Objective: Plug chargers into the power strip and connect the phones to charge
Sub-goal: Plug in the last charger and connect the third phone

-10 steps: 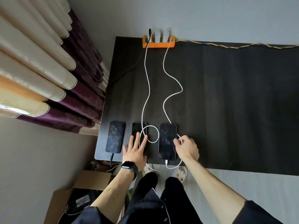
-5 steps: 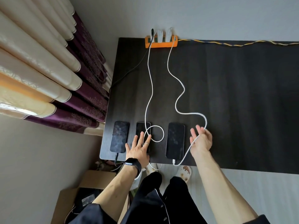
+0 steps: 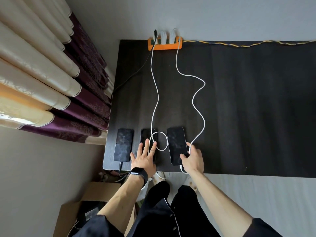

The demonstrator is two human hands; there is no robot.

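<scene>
Dark wood-grain table (image 3: 239, 108) against a grey wall, with cream and purple curtains (image 3: 42, 74) to the left and a cardboard box (image 3: 95, 190) on the floor below.

- Orange power strip (image 3: 164, 46) sits at the far edge. Two white chargers (image 3: 163, 35) and a black plug (image 3: 155, 32) are seated in it. A yellow-and-blue twisted cord (image 3: 248, 44) runs off right along the wall.
- Three phones lie in a row at the near edge, screens dark.
- Left phone (image 3: 123, 144): a black cable (image 3: 130, 77) is plugged into its near end.
- Middle phone (image 3: 147, 135): the left hand (image 3: 144, 158) lies flat on it, fingers straight and spread, a smartwatch (image 3: 138, 174) on the wrist. The left white cable (image 3: 154, 100) forms a loop over the phone's right edge, and the hand hides where it ends.
- Right phone (image 3: 177, 144): it sits slightly tilted, far end leaning left. The right hand (image 3: 194, 159) grips its near right corner, thumb on the glass and fingers curled round the edge. The right white cable (image 3: 198, 103) snakes down from the strip, passes in under those fingers, and its connector is at the phone's near end.
</scene>
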